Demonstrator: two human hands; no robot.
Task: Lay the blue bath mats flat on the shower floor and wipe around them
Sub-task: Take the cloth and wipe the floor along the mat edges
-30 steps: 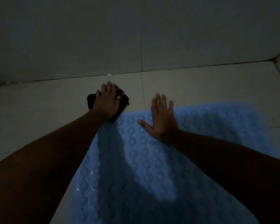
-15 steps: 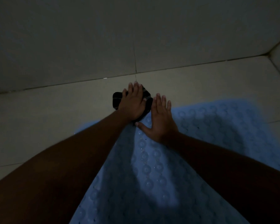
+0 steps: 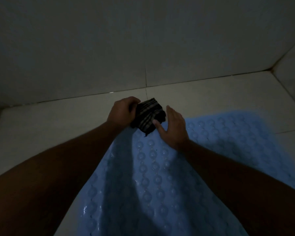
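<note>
I see the left hand [image 3: 122, 113] gripping a dark striped cloth [image 3: 149, 114]. The right hand [image 3: 174, 127] is released, its thumb touching the cloth. The blue bath mat [image 3: 160, 171] lies on the tiled floor [image 3: 58, 126] under both forearms.

Very dim, bluish cast, deep arm shadows, slight motion blur, wide-angle bowing

I have one view, the head camera: tilted forward and down, close over the left hand [image 3: 122, 113] and right hand [image 3: 174, 126], facing floor [image 3: 49, 130] and wall [image 3: 109, 40].
</note>
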